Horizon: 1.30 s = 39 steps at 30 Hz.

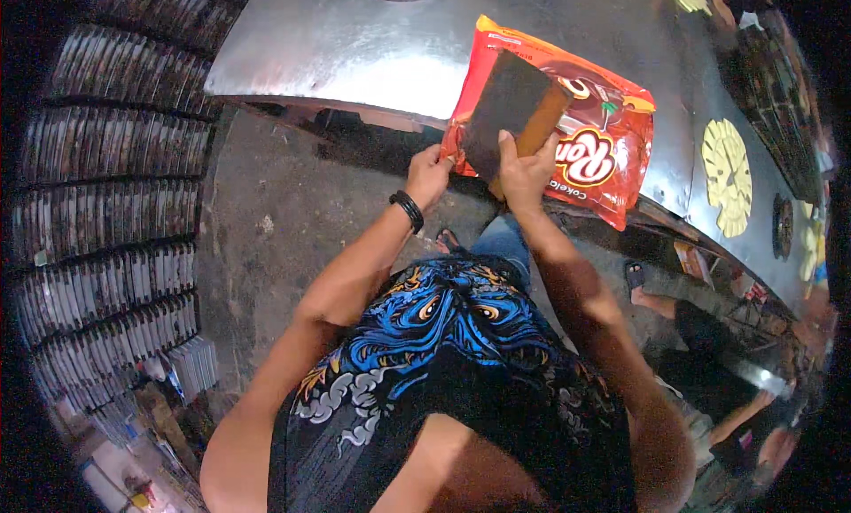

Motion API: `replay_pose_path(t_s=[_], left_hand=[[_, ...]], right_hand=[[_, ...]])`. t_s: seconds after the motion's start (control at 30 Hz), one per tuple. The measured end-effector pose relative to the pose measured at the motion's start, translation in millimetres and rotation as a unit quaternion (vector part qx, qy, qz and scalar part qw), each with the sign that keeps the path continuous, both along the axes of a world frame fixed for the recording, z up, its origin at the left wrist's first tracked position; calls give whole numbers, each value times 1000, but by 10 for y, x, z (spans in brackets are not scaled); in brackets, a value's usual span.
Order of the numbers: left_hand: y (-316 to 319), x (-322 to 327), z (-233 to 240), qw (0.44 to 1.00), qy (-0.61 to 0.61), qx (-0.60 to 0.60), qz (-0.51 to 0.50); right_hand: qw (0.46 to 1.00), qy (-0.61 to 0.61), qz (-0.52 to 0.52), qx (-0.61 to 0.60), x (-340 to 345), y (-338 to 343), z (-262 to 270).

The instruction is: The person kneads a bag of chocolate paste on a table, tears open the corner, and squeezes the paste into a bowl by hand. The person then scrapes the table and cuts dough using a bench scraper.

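Observation:
My left hand [431, 175] pinches the near left corner of a large red and orange snack packet [621, 157], which bears printing and a picture of ring-shaped biscuits. The packet lies at the near edge of a metal-topped table [312, 54], partly overhanging it. In my right hand [526, 174] is a thick rectangular block [508, 98] with a dark flat face and a brown side. My thumb presses on the dark face, and my other fingers are around the brown side. The block covers the left part of the packet; whether it presses on it, I cannot tell.
Pale yellow flat pieces [728, 177] form a ring on the table at right, with a dark round object [782, 227] beside them. Racks [113, 141] of thin upright items line the left. At right are another person's sandalled foot [636, 280] and arm [744, 416].

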State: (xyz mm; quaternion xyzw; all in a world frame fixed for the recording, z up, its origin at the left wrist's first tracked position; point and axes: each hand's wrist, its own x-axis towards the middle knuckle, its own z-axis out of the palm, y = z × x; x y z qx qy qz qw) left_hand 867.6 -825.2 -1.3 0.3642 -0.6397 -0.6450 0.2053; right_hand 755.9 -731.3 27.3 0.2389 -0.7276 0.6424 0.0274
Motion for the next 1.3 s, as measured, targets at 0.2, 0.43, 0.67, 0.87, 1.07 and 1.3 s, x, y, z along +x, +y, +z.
replay_pose_path(t_s=[0.2,0.43,0.67,0.87,1.07,1.3], left_hand=[[-61,-17,234,965,-35,260,6],[-185,87,180,871,69,477,-101],[-100,52,208,888,74,450,-58],[-36,20,200,931,11,361,-47],[91,-106,132,987,-44,156,-12],[44,-136,255,986,-39,159,5]], right_hand=[[996,-66,58,32,32,95,91],[996,-12,78,34,-32,81,150],[995,-23,94,-7,17,71,151],[992,-76,75,-73,-31,35,62],[994,-86,66,-7,-163,25,86],[995,-75,65,-31,-303,79,6]])
